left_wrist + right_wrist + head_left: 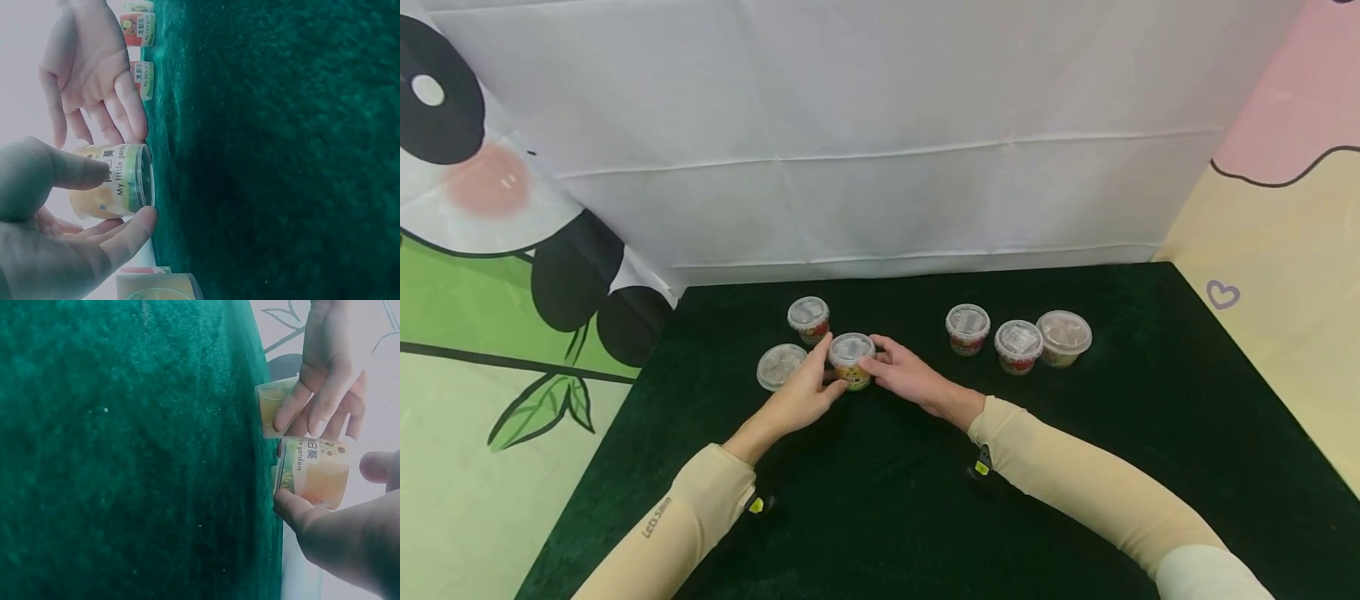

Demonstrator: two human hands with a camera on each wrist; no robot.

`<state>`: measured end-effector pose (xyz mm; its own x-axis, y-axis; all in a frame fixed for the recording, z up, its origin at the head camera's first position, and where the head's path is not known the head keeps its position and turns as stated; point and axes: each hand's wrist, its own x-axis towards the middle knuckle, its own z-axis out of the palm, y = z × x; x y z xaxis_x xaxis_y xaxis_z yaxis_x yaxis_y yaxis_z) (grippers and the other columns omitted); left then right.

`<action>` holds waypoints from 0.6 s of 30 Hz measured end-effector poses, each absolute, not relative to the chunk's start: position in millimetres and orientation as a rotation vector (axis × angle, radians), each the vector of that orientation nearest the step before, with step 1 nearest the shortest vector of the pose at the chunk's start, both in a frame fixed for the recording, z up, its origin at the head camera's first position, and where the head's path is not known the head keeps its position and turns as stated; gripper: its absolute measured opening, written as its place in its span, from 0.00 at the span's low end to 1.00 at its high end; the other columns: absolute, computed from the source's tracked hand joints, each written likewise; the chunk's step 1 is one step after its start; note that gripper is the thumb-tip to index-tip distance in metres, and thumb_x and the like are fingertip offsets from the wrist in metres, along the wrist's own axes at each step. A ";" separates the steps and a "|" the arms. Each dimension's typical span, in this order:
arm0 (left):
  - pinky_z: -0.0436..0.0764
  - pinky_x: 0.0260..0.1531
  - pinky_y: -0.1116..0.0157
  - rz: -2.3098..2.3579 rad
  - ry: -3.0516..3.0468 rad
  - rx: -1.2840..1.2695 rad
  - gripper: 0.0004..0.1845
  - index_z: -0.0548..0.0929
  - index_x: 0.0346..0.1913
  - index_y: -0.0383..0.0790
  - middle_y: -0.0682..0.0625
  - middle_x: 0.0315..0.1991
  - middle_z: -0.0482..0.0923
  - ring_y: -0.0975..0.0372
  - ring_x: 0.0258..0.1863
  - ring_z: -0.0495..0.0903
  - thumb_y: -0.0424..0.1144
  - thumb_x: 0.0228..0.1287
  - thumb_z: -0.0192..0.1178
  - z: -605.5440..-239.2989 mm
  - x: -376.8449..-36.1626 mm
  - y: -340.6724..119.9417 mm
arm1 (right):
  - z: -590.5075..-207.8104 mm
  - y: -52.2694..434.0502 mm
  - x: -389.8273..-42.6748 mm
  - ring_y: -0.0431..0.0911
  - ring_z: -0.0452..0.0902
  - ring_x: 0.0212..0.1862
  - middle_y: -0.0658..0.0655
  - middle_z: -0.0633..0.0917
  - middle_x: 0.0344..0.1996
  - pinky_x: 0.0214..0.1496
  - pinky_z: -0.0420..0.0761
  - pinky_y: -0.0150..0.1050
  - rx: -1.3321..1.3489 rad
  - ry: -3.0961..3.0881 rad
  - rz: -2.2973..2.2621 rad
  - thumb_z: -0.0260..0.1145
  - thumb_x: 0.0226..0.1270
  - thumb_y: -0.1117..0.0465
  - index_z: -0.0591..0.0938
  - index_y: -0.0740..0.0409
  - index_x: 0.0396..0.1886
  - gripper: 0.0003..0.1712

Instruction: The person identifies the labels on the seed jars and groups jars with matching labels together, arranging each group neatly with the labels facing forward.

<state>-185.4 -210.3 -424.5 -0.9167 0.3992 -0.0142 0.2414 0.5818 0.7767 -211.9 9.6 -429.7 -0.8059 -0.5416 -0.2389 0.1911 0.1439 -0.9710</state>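
Observation:
A small clear lidded cup with a yellow and green "My little garden" label (852, 360) stands upright on the table between both hands. My left hand (801, 394) holds its left side, with the thumb (81, 172) across the label and the other fingers around the side. From the right, my right hand (913, 381) reaches in with fairly straight fingers (130, 109) at the cup's side. Its thumb sits a little off the cup in the right wrist view. Close to my left hand are a clear-lidded cup (778, 365) and a red-labelled cup (809, 319) behind.
Farther right stand two red-labelled lidded cups (967, 331) (1018, 347) and a wider cup with pale contents (1064, 337). A dark green cloth (880, 492) covers the table. A white cloth wall (880, 200) rises at the back, with printed panels at the sides.

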 end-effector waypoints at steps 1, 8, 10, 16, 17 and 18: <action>0.73 0.64 0.48 1.243 2.628 0.543 0.44 0.40 0.80 0.30 0.31 0.79 0.44 0.41 0.71 0.64 0.31 0.74 0.57 -425.0 -186.0 -210.2 | -430.8 8.9 -212.1 0.53 0.63 0.74 0.63 0.65 0.74 0.72 0.68 0.49 -0.339 1.883 -1.716 0.55 0.82 0.51 0.51 0.54 0.82 0.38; 0.72 0.65 0.48 1.237 2.644 0.560 0.43 0.40 0.79 0.27 0.29 0.78 0.45 0.42 0.75 0.57 0.29 0.74 0.57 -430.4 -187.6 -208.5 | -436.2 5.4 -211.2 0.53 0.63 0.74 0.64 0.64 0.75 0.72 0.69 0.49 -0.364 1.955 -1.682 0.54 0.82 0.49 0.51 0.54 0.82 0.39; 0.71 0.65 0.48 1.245 2.641 0.566 0.43 0.41 0.79 0.27 0.29 0.78 0.45 0.42 0.75 0.56 0.29 0.74 0.57 -431.8 -188.1 -208.4 | -437.1 4.2 -211.4 0.54 0.63 0.74 0.64 0.64 0.75 0.72 0.69 0.50 -0.364 1.963 -1.686 0.54 0.82 0.49 0.51 0.55 0.82 0.39; 0.68 0.67 0.46 1.232 2.652 0.570 0.42 0.41 0.79 0.28 0.29 0.78 0.45 0.42 0.76 0.53 0.29 0.74 0.56 -434.7 -189.1 -210.8 | -440.6 -0.6 -211.4 0.54 0.62 0.74 0.64 0.65 0.74 0.72 0.67 0.51 -0.360 1.998 -1.671 0.53 0.82 0.49 0.52 0.56 0.82 0.38; 0.67 0.68 0.46 1.223 2.655 0.566 0.42 0.41 0.79 0.28 0.29 0.78 0.45 0.43 0.76 0.53 0.29 0.74 0.56 -434.9 -189.1 -211.2 | -440.9 -1.2 -211.0 0.53 0.62 0.74 0.63 0.65 0.74 0.72 0.67 0.51 -0.359 2.005 -1.665 0.53 0.82 0.49 0.52 0.56 0.82 0.38; 0.66 0.69 0.46 1.210 2.663 0.563 0.42 0.41 0.79 0.28 0.29 0.78 0.45 0.43 0.76 0.53 0.29 0.75 0.57 -435.2 -189.0 -211.6 | -441.3 -1.7 -210.5 0.53 0.62 0.74 0.63 0.65 0.74 0.72 0.67 0.51 -0.358 2.007 -1.662 0.53 0.82 0.49 0.52 0.56 0.82 0.38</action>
